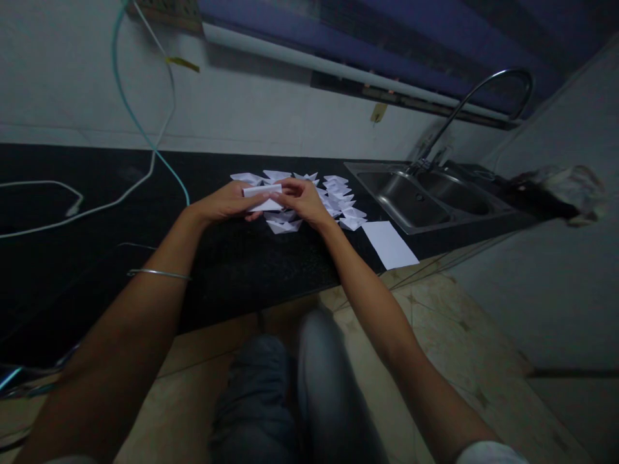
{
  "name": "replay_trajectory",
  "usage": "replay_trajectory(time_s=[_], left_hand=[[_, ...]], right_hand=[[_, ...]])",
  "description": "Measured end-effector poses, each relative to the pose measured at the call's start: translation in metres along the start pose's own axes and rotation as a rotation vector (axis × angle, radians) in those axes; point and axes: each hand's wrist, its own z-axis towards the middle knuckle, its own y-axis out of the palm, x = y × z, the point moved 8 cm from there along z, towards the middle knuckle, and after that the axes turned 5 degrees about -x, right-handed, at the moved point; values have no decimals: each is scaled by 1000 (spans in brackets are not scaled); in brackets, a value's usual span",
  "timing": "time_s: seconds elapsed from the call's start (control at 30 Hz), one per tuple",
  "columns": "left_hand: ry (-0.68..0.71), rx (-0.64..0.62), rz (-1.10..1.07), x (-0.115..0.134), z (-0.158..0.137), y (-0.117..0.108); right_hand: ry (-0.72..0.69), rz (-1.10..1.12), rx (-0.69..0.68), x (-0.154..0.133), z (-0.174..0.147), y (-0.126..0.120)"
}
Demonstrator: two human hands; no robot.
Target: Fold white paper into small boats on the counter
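Between my hands, above the dark countertop, is a small white sheet of paper (264,201) with a folded edge along its top. My left hand (227,201) grips its left side, the thumb lying across the front. On the other side my right hand (304,198) pinches the paper's right end with thumb and fingers. Several folded white paper boats (338,193) lie in a cluster just behind and beside my hands. One paper boat (283,225) sits right below the held sheet. A flat white stack of paper (391,245) rests at the counter's front edge to the right.
A steel double sink (411,200) with a curved faucet (469,96) is set into the black countertop (251,277) at the right. White and teal cables (133,187) run over the left side. My knees (290,386) are under the front edge, above a tiled floor.
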Motion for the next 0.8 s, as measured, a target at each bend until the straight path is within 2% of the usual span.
replay_trajectory(time_s=[0.23,0.43,0.8], left_hand=[[-57,0,-61,-1,-2,-1],[-152,88,-103,-10,-3,-9],[5,89,-37,-6,-3,-14]], right_hand=[[-27,30,26,1,1,-3],[-8,6,47,3,0,-7],[-5,54,58,1,0,-7]])
